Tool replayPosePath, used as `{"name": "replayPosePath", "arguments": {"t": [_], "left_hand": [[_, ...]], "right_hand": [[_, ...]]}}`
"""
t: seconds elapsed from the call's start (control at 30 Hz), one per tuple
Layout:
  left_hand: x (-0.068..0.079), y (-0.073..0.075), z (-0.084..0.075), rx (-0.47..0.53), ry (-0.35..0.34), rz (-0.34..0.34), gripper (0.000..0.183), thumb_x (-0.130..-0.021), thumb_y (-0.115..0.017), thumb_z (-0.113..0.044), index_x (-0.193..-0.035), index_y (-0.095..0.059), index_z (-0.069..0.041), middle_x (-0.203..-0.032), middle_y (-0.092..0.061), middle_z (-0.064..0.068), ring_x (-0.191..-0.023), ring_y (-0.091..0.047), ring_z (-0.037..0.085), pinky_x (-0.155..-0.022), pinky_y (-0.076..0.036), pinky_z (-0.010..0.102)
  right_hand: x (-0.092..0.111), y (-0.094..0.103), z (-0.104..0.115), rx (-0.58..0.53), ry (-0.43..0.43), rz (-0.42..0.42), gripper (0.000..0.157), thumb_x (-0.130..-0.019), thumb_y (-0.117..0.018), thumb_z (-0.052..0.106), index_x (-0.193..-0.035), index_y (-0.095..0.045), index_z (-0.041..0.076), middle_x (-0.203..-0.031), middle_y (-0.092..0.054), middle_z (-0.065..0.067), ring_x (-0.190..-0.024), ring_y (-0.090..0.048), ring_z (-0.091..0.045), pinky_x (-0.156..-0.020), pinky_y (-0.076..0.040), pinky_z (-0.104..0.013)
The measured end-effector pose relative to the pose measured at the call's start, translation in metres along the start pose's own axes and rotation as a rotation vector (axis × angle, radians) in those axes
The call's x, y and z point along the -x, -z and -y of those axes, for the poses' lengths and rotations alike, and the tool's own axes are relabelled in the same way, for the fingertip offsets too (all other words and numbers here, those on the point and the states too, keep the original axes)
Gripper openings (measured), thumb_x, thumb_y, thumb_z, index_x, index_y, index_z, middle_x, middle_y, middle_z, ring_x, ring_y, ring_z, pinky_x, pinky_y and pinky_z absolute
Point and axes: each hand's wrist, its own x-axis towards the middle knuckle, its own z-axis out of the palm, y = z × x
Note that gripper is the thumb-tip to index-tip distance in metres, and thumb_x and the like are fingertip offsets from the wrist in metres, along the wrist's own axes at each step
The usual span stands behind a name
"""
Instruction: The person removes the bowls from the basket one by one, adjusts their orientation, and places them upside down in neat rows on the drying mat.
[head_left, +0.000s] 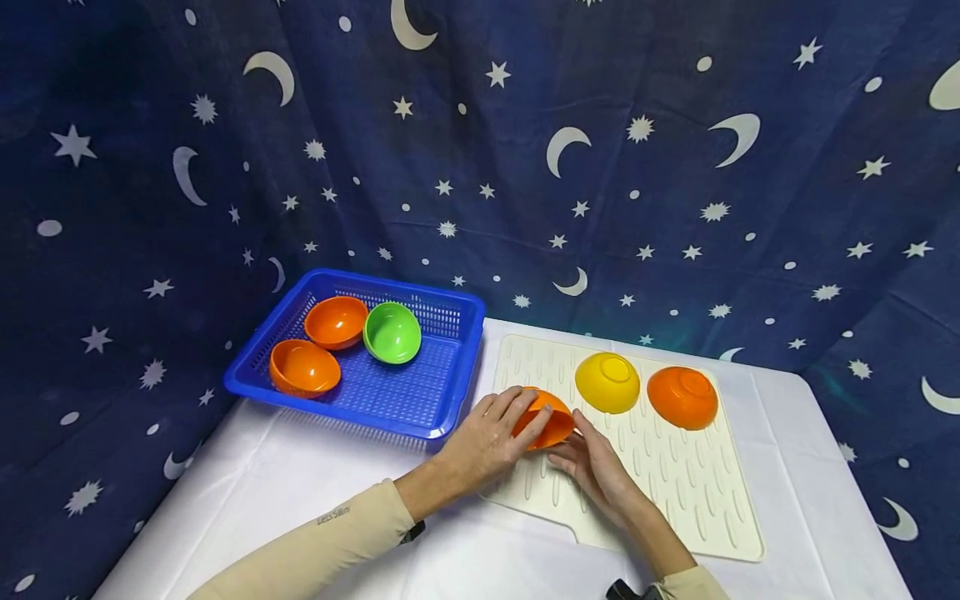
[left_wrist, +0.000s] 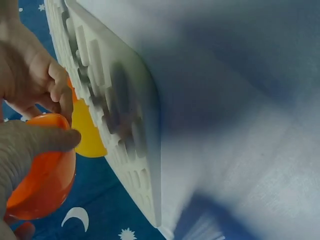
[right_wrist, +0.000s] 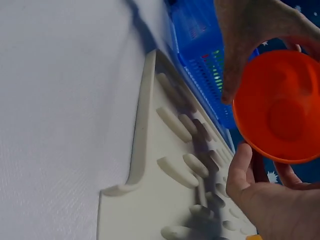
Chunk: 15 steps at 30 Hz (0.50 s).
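Observation:
An orange bowl point(head_left: 556, 427) is held between both hands over the left part of the white drying mat point(head_left: 660, 475), tipped so its inside shows in the right wrist view. My left hand point(head_left: 486, 440) grips it from the left, thumb along the near rim and fingers round the outside. At the opposite edge my right hand point(head_left: 600, 473) pinches the rim, with its thumb at the bowl's edge in the right wrist view. A yellow bowl point(head_left: 607, 383) and another orange bowl point(head_left: 682, 398) lie upside down on the mat, beyond the right hand.
A blue plastic basket point(head_left: 467, 358) stands at the left on the white tablecloth point(head_left: 450, 550). In it are two orange bowls point(head_left: 336, 323) and a green bowl point(head_left: 392, 333), openings up. A dark blue curtain point(head_left: 510, 167) with moons and stars hangs behind the table.

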Motion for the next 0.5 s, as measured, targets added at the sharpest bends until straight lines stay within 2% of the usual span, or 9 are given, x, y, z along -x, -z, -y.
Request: {"name": "replayPosePath", "arguments": {"t": [0.2,0.33,0.5], "left_hand": [[0.001,-0.005,-0.001,0.0,0.036,0.04,0.067,-0.087,-0.08,-0.023,-0.146,-0.05,-0.016,-0.149,-0.042,0.013,-0.133,-0.041,0.033,-0.097,-0.042,0.043],[0.0,-0.008,-0.004,0.003,0.099,0.047,0.073,-0.085,-0.08,-0.018,-0.15,-0.048,-0.017,-0.154,-0.038,0.011,-0.13,-0.04,0.031,-0.092,-0.04,0.044],[-0.004,-0.011,-0.008,0.041,0.188,0.047,0.076,-0.082,-0.076,-0.016,-0.152,-0.046,-0.015,-0.149,-0.038,0.018,-0.127,-0.041,0.034,-0.094,-0.042,0.044]], "right_hand": [[-0.003,0.004,-0.001,-0.163,0.032,0.039,0.068,-0.11,-0.04,0.039,-0.156,-0.021,-0.006,-0.15,-0.036,-0.027,-0.124,-0.057,-0.028,-0.111,-0.035,-0.049],[-0.007,0.005,-0.001,-0.216,0.058,0.029,0.068,-0.109,-0.046,0.037,-0.157,-0.021,-0.004,-0.156,-0.029,-0.025,-0.13,-0.054,-0.028,-0.112,-0.033,-0.049],[-0.015,0.006,-0.001,-0.252,0.083,-0.014,0.066,-0.108,-0.051,0.034,-0.156,-0.023,-0.002,-0.157,-0.029,-0.023,-0.135,-0.048,-0.031,-0.113,-0.033,-0.046]]}}
